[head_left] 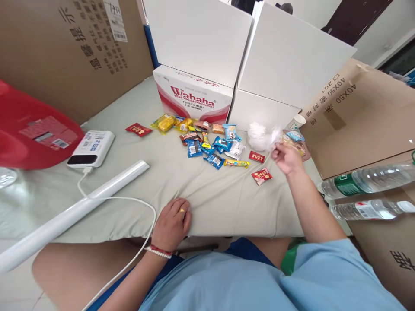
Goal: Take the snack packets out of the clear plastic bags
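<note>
Our right hand (287, 159) is pinching the edge of one plastic bag (258, 137), which is lying on the desk (223, 203) near one paper cup (293, 124). Our left hand (173, 222) is resting palm down, fingers loosely curled; we cannot tell if it is covering anything. Gripping thin film by one edge, we are probably risking a tear or slip. We are counting three red packets (262, 176), two bottles (372, 180), one power bank (97, 140).

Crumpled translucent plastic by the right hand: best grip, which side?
Probably pinch the translucent plastic by its right end, coming from the person's right, where the right hand has it: the rest bunches up loosely, while that end extends to the hand.
</note>
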